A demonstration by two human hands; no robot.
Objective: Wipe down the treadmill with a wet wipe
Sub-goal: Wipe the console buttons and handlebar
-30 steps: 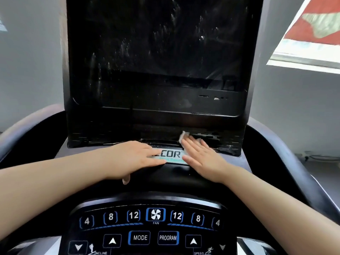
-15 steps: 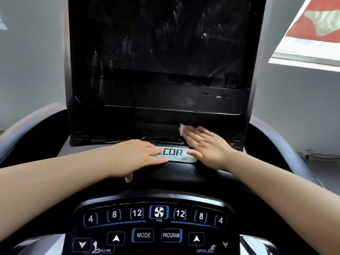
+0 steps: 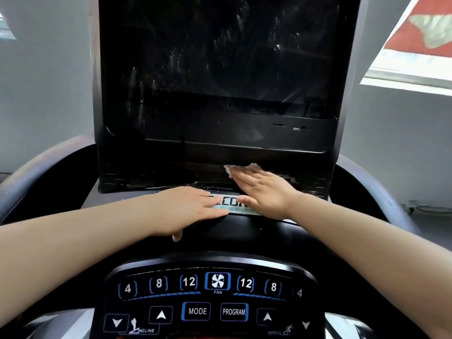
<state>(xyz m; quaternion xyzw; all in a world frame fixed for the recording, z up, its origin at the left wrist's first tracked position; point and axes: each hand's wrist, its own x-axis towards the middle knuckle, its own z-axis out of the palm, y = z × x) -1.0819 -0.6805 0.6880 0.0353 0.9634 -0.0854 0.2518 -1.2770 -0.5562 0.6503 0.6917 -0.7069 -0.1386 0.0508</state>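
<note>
Head view. The right hand (image 3: 263,189) is lying flat with straight fingers, pressing the wet wipe (image 3: 241,168) against the ledge of the treadmill (image 3: 362,184) just below the screen (image 3: 220,57). Only a crumpled white edge of the wipe is showing, past the fingertips. The left hand (image 3: 188,209) is resting palm down, fingers straight and holding nothing, just below that ledge, its fingertips covering the left end of the logo strip (image 3: 234,204).

Risks, as a judgement: the wipe is pinned by flat pressure only, not pinched, so a fast stroke could be leaving it behind or dropping it into the recess under the screen. Small ports (image 3: 297,128) are sitting on the bezel above and to the right of the wipe; moisture carried there could be getting in. The button panel (image 3: 212,297), well below the screen, is lying under both forearms, so a lowered arm could be pressing a key.

Orientation: the wipe is bunched, its visible edge running roughly left to right along the ledge; no clear pointing end can be told. The treadmill's screen is facing the person.
</note>
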